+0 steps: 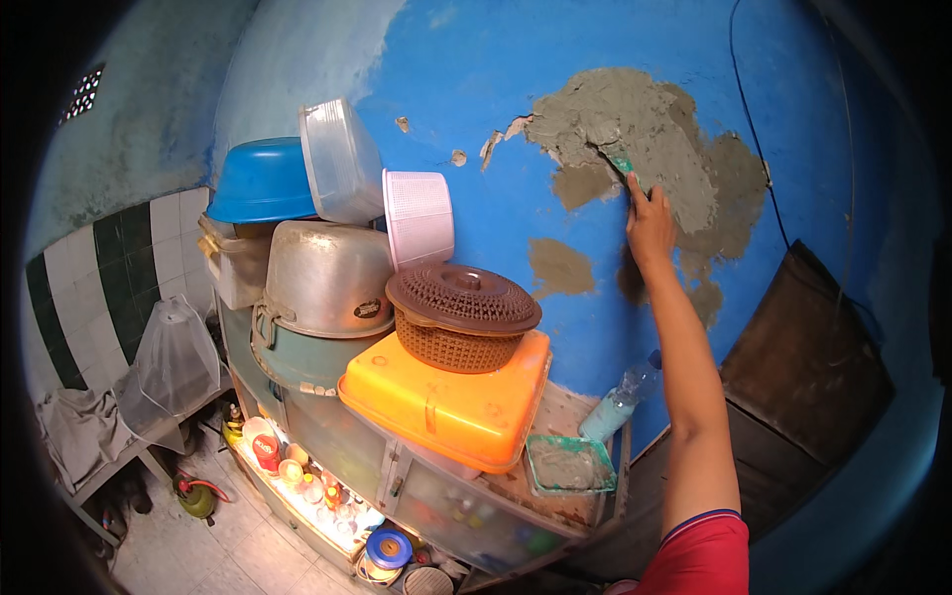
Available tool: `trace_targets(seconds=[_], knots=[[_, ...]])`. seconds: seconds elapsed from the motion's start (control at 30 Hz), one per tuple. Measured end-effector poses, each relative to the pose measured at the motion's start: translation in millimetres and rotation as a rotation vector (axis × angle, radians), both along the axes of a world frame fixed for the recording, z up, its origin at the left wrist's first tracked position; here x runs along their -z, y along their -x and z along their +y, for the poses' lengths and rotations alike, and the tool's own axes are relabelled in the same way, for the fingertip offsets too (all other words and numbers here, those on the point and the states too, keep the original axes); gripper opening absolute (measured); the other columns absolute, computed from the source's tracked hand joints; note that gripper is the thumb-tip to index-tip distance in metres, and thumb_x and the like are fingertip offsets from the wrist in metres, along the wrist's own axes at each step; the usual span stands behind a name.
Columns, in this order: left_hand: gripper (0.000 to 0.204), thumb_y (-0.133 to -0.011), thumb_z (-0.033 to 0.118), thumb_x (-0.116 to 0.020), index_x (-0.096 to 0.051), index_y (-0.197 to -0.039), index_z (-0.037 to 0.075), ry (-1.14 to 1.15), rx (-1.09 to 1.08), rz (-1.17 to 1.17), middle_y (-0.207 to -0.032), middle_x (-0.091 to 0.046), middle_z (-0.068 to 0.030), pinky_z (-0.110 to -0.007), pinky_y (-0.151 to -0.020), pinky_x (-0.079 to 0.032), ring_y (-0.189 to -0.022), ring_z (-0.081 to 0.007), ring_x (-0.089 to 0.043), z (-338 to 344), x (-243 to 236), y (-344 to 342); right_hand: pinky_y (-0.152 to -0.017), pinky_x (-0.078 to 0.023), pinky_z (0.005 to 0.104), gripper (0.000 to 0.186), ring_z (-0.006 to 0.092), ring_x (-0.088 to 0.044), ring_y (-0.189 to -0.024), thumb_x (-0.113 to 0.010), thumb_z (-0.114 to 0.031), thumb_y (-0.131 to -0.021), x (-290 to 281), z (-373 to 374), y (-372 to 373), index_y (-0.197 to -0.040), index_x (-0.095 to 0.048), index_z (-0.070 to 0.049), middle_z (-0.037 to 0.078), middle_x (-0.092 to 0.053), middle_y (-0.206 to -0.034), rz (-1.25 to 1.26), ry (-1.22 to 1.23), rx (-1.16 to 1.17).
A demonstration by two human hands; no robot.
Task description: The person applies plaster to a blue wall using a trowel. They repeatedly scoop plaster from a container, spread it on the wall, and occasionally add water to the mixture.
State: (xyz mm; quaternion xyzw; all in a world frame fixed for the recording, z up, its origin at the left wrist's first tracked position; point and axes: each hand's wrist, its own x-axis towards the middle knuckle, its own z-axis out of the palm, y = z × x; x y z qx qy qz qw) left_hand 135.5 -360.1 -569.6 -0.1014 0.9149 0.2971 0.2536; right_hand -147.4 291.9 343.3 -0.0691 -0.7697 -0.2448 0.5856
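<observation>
My right hand (pixel 651 230) is raised to the blue wall, closed around the handle of a putty knife (pixel 621 162) with green on it. The blade meets a broad patch of grey mortar (pixel 650 114), rough and uneven on its surface. Smaller mortar patches (pixel 560 268) lie lower on the wall, and chipped holes (pixel 458 158) show to the left. Below the hand, on the cabinet top, sits a green-edged plastic container (pixel 570 464) with grey mortar in it. My left hand is out of the picture.
Stacked on the cabinet are an orange tub (pixel 446 392), a brown lidded basket (pixel 463 307), a metal pot (pixel 329 278), a blue basin (pixel 263 178) and a pink basket (pixel 417 218). A plastic bottle (pixel 620 397) leans by the wall. A dark cable (pixel 751 119) hangs right of the mortar.
</observation>
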Motion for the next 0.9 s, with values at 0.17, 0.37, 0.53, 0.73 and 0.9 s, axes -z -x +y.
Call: trace_targets(seconds=[0.17,0.37,0.53,0.73,0.9], knots=[[0.057,-0.1,0.05,-0.049,-0.076,-0.085,0.003,-0.011,-0.015,-0.012,-0.086,-0.073,-0.0267,-0.056,-0.079,-0.053,-0.084,-0.0422,-0.071,1.9,6.4,-2.8,-0.081,-0.057,0.0482,0.054,0.0334,-0.061,-0.105,-0.066,-0.015,-0.098,0.6,11.4,-27.9,-0.149,-0.06,-0.031,0.012,-0.057,-0.109,0.009,-0.013,-0.115],[0.057,-0.1,0.05,-0.049,-0.076,-0.085,0.003,-0.011,-0.014,-0.003,-0.086,-0.073,-0.0267,-0.056,-0.078,-0.053,-0.084,-0.042,-0.071,-1.2,3.3,3.3,-0.081,-0.056,0.0475,0.047,0.0323,-0.061,-0.103,-0.063,-0.017,-0.102,-22.9,-18.4,8.1,-0.147,-0.062,-0.032,0.01,-0.057,-0.106,0.075,-0.02,-0.177],[0.057,-0.1,0.05,-0.05,-0.076,-0.084,0.003,-0.011,-0.014,-0.004,-0.086,-0.073,-0.0268,-0.056,-0.078,-0.053,-0.084,-0.0418,-0.071,-8.5,-0.3,2.1,-0.084,-0.056,0.0479,0.05,0.0331,-0.061,-0.104,-0.064,-0.016,-0.101,-18.2,-17.1,10.9,-0.147,-0.061,-0.034,0.011,-0.057,-0.109,-0.027,0.046,-0.046],[0.056,-0.1,0.05,-0.05,-0.076,-0.084,0.003,-0.021,-0.021,-0.016,-0.086,-0.073,-0.0268,-0.056,-0.077,-0.054,-0.084,-0.0416,-0.071,-3.0,0.6,0.7,-0.083,-0.056,0.0472,0.054,0.0334,-0.061,-0.1,-0.065,-0.009,-0.099,23.2,29.7,-47.0,-0.148,-0.061,-0.031,0.012,-0.055,-0.107,0.007,-0.058,-0.121],[0.056,-0.1,0.05,-0.05,-0.076,-0.084,0.003,-0.02,-0.026,-0.014,-0.086,-0.073,-0.0269,-0.056,-0.077,-0.054,-0.083,-0.0414,-0.072,-4.4,0.5,-1.7,-0.086,-0.055,0.0455,0.05,0.0322,-0.062,-0.103,-0.064,-0.012,-0.101,4.0,11.4,-53.9,-0.148,-0.062,-0.028,0.012,-0.058,-0.107,0.034,0.016,-0.118]])
